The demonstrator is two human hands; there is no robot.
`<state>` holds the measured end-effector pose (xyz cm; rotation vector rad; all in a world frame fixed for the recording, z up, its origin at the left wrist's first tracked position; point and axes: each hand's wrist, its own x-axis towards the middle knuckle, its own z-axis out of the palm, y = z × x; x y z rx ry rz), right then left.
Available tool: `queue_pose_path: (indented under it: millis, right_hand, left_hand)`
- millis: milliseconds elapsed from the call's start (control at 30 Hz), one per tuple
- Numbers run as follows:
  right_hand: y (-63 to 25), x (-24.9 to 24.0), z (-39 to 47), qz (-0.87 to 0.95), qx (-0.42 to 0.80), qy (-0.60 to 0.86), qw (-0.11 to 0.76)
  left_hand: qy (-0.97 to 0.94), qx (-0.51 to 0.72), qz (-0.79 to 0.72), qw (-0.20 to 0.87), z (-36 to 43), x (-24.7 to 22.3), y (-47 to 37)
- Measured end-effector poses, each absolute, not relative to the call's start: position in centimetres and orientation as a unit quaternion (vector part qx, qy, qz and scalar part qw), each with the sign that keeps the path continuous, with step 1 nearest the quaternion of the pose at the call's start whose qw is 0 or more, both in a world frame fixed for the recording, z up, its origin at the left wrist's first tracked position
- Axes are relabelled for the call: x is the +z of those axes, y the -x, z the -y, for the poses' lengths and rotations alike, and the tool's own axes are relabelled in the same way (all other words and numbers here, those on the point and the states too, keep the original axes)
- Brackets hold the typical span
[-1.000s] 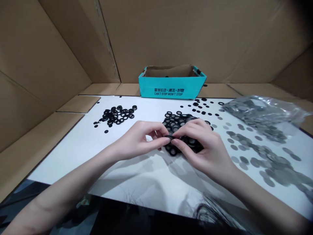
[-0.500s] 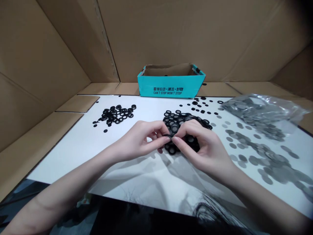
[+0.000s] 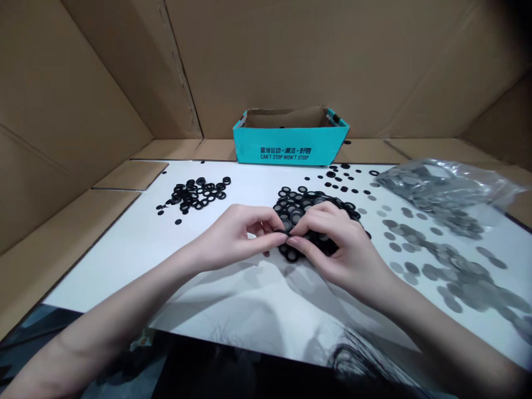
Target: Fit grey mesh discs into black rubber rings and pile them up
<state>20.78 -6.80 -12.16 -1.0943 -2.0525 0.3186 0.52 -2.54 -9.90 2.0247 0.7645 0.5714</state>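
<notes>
My left hand point(image 3: 245, 235) pinches a small black ring point(image 3: 283, 231) between thumb and forefinger, at the near left edge of a pile of black rings with grey centres point(image 3: 293, 204). The fingertips of my right hand point(image 3: 338, 235) are closed at the right side of that same ring, thumb below and forefinger above. Most of the ring is covered by fingers. Part of the pile is hidden behind my right hand.
Black rings point(image 3: 199, 193) lie loosely heaped at the left. Grey discs point(image 3: 465, 271) spread over the right side, beside a clear plastic bag point(image 3: 449, 180) of discs. A turquoise box point(image 3: 291, 145) stands at the back. Small black pieces point(image 3: 331, 174) lie before it. Cardboard walls surround the table.
My right hand has shifted slightly left, and its fingertips now meet those of my left hand at the ring. The ring shows less between the fingers.
</notes>
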Motion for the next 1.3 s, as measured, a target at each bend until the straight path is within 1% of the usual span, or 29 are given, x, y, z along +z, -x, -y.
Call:
queue_pose_path:
  millis: [133,300,433,633,800,900,1000,1067,1200,1300]
  right_hand:
    - [-20.7,-11.9,7.0,0.793,0.163,0.423,0.408]
    - [-20.4,-11.8,7.2,0.796,0.166,0.416,0.408]
    - [-20.5,-12.1,7.1,0.812,0.138,0.425,0.376]
    - [-20.8,-12.2,6.9,0.813,0.119,0.432,0.371]
    - [-20.9,-11.8,6.9,0.797,0.157,0.434,0.389]
    - [-20.7,-11.5,7.1,0.794,0.17,0.413,0.411]
    - [-20.4,-11.6,7.4,0.794,0.163,0.397,0.431]
    - [-20.3,-11.8,7.4,0.796,0.154,0.4,0.428]
    - [-20.4,-12.0,7.2,0.805,0.127,0.417,0.403]
    - [-20.6,-12.0,7.1,0.806,0.097,0.422,0.403]
  left_hand:
    - [-0.819,0.212,-0.295,0.444,2.7,-9.6,-0.5]
    - [-0.854,0.162,-0.291,0.398,2.6,-8.7,-0.1]
    - [-0.841,0.186,-0.312,0.401,2.4,-9.1,-0.1]
    - [-0.836,0.217,-0.31,0.398,2.6,-9.5,-0.4]
    - [-0.821,0.237,-0.298,0.424,2.8,-9.7,-0.6]
    - [-0.825,0.224,-0.287,0.432,2.9,-9.3,-0.6]
    - [-0.846,0.182,-0.28,0.414,2.9,-8.6,-0.4]
    - [-0.855,0.169,-0.285,0.398,2.7,-8.4,-0.2]
    - [-0.838,0.186,-0.307,0.41,2.6,-8.8,-0.2]
    - [-0.831,0.203,-0.314,0.412,2.7,-9.2,-0.3]
